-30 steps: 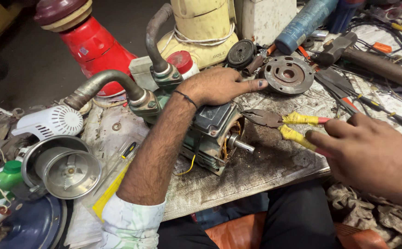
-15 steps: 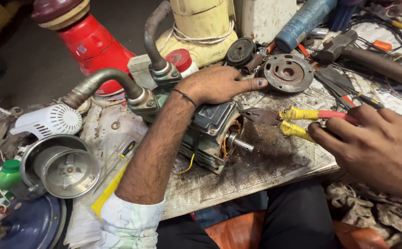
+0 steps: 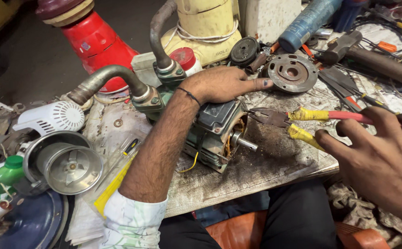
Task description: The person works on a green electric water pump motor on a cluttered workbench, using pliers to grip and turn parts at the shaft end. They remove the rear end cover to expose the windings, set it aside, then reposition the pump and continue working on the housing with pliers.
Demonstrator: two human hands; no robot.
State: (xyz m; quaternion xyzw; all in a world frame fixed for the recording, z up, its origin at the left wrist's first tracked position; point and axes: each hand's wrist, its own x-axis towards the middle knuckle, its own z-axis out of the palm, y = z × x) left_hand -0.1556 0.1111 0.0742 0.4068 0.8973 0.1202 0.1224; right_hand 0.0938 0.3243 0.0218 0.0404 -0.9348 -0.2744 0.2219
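Pump motor (image 3: 215,131) under the left hand (image 3: 222,84), pliers (image 3: 298,121) in the right hand (image 3: 378,159) — both on the worn table (image 3: 256,170).

It looks heavy and rigid — cast metal, greasy green paint, bare steel shaft jutting toward the pliers; best taken by the housing or the pipe elbows, not the copper windings. Left hand lies open and flat on top, fingers extended. Right hand closes loosely around the pliers' taped yellow-and-red handles, its steel nose just beside the shaft.
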